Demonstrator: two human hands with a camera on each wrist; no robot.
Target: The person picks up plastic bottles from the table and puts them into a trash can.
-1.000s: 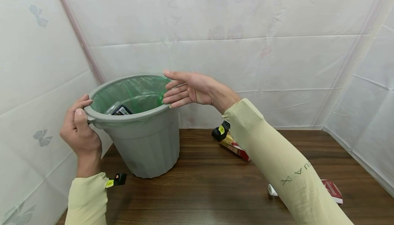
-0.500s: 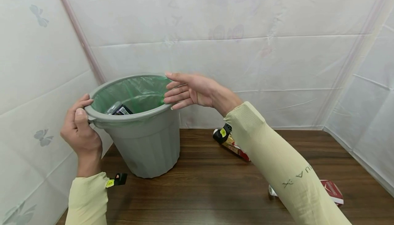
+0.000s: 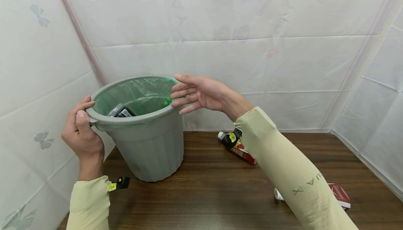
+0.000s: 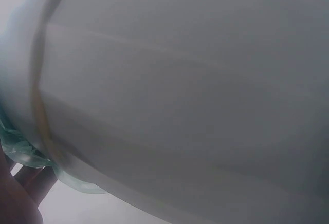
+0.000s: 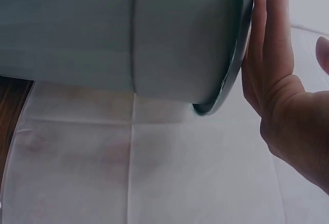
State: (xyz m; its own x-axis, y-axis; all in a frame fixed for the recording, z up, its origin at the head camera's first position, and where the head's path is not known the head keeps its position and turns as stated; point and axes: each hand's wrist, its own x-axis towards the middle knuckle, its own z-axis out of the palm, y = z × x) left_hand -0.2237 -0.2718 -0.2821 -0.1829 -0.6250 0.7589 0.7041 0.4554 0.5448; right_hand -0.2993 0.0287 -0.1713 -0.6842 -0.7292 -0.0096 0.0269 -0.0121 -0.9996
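A grey trash bin [image 3: 148, 146], lined with a green plastic bag [image 3: 138, 90], stands upright at the left. My left hand [image 3: 83, 132] grips its rim at the left side, fingers over the edge and thumb in front. Over the right rim is my right hand [image 3: 201, 93], fingers straight and spread, palm showing, holding nothing. In the right wrist view its fingers [image 5: 277, 34] lie close beside the rim; whether they touch cannot be told. Inside the bin are a clear container with a dark barcoded label [image 3: 124, 112] and a small shiny green item [image 3: 168, 101], partly hidden.
On the brown wood table [image 3: 204, 195], a red and yellow box [image 3: 244, 154] and a white-capped item [image 3: 221, 135] sit behind my right forearm. Beyond it lie a red box [image 3: 340, 195] and a small white cap [image 3: 278, 194]. White sheeting [image 3: 283, 65] encloses the table.
My right hand has shifted slightly right, off the bin's opening, showing more of the green item inside. My left hand and the bin have stayed in place.
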